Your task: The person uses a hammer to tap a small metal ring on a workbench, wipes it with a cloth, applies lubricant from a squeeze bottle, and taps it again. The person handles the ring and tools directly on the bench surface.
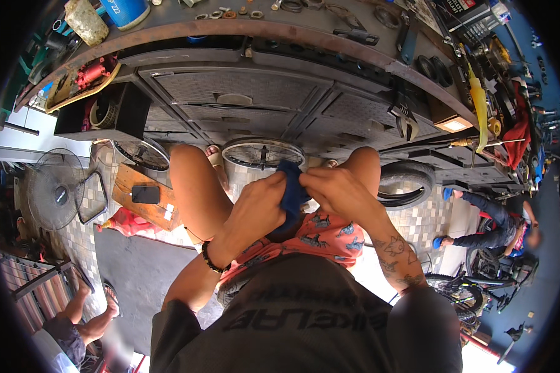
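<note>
Between my knees, above my lap, I hold a dark blue cloth [290, 198] bunched up in both hands. My left hand [259, 200] is closed round its left side, with the fingers curled in. My right hand [331, 188] pinches the upper right edge of the cloth between thumb and fingers. Whether anything is wrapped inside the cloth cannot be seen. Beyond my hands, a bicycle wheel [230, 148] lies on the tiled floor in front of the cabinets, apart from the cloth.
A workbench with metal edge [255, 30] and tools spans ahead. At left are a wooden board [126, 198] with a phone [145, 194] and a fan [59, 194]. A tyre [410, 184] lies right. Other people [485, 221] sit at right and lower left, near bicycles [479, 286].
</note>
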### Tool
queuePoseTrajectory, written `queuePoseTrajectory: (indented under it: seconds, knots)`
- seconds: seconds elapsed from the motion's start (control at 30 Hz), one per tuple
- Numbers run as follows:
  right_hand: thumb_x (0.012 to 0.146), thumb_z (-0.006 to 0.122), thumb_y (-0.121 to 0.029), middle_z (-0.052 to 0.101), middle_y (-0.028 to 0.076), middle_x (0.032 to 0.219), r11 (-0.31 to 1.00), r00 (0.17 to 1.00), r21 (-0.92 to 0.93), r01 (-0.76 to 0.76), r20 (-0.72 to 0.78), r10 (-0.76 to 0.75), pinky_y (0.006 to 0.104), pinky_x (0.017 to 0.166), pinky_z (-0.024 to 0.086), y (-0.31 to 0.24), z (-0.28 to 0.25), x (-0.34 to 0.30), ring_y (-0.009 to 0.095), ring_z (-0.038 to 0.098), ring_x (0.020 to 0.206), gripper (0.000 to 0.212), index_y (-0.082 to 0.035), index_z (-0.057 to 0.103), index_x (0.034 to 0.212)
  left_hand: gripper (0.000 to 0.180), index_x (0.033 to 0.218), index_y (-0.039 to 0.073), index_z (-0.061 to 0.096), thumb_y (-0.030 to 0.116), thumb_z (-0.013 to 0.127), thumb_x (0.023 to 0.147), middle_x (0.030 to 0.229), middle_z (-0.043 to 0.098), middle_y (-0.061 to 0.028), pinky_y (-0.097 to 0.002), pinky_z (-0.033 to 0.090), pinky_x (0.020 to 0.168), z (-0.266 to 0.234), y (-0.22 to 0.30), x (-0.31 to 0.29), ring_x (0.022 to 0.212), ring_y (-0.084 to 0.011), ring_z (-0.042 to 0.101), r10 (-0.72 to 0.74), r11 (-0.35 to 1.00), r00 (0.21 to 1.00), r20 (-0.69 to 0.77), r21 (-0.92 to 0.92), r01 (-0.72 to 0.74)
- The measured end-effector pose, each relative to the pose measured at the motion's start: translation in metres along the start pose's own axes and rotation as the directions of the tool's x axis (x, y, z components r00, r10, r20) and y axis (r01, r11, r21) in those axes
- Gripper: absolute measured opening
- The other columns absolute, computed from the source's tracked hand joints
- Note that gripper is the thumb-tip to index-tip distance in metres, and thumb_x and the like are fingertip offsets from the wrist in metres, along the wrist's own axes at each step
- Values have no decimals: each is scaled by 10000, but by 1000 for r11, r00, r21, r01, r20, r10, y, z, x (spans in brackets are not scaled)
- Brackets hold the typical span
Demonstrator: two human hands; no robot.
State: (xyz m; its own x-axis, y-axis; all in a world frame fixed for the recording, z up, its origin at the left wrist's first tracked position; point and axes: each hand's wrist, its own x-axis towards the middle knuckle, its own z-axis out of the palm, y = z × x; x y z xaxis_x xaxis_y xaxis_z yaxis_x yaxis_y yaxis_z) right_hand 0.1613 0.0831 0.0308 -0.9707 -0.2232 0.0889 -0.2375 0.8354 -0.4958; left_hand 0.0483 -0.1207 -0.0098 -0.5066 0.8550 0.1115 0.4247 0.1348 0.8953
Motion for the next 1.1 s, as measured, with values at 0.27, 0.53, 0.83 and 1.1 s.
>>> queuePoseTrajectory:
  seconds: [0.27, 0.53, 0.83, 1.1]
  knots:
    - [1018, 601, 20, 697, 54, 876, 330, 804, 929, -167, -65, 591, 265, 660, 561, -12, 28, 0, 134, 707, 712, 61, 11, 604, 1077, 295, 1223, -27, 663, 140, 694, 982, 1118, 731, -76, -320, 560, 837, 25, 11, -8, 988, -159, 690, -351, 717, 905, -238, -690, 97]
    - [983, 692, -35, 694, 81, 1081, 701, 755, 603, -381, -234, 612, 279, 739, 545, -21, 1, 2, 132, 675, 884, 228, -29, 684, 1211, 318, 1261, -37, 660, 155, 683, 1008, 1108, 721, -63, -287, 559, 826, 12, 16, -13, 971, -114, 669, -278, 852, 922, -269, -512, 108]
    - [921, 749, -45, 760, 71, 899, 941, 596, 174, -292, -736, 321, 293, 717, 535, -42, -170, 54, 129, 670, 761, 74, -33, 784, 986, 425, 1406, -33, 598, 182, 633, 1041, 1293, 710, -146, -324, 536, 980, -21, 36, -14, 1152, -184, 685, 229, 936, 958, -170, 310, -169]
    - [875, 835, -175, 765, 65, 836, 906, 737, 59, -419, -560, 378, 304, 712, 534, 75, -267, 156, 133, 696, 740, 199, -31, 769, 996, 326, 1174, 89, 732, 156, 728, 856, 1176, 735, -113, -411, 557, 936, -8, 42, -23, 1098, -306, 704, -100, 968, 946, -308, -249, 21]
